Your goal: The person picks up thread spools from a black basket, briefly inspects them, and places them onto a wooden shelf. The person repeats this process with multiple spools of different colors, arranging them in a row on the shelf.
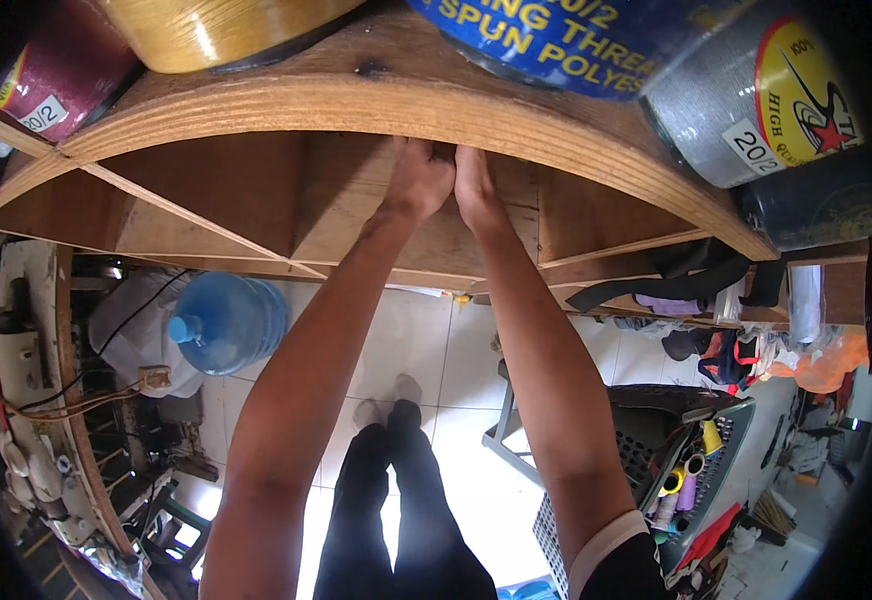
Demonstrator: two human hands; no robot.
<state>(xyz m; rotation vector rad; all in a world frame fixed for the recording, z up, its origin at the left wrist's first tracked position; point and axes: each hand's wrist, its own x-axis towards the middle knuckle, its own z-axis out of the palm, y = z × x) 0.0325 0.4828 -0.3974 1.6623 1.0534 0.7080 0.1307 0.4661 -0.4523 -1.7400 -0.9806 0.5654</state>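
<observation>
Both my arms reach forward into a wooden shelf compartment (341, 200), under its curved top board (286, 105). My left hand (421, 185) is closed, its fingers curled and partly covered by the board's edge. Close beside it on the right is my right hand (474, 182), nearly touching it. The board hides the right fingers, so their pose does not show. Whatever may be between the hands is out of sight.
Large thread cones stand on the top board: maroon (81, 65), gold (226, 30), blue (566, 40) and grey (746, 100). Wooden dividers (196, 215) split the shelf. Below are a blue water jug (231, 322) and a dark crate (696, 470) with small thread spools (689, 485).
</observation>
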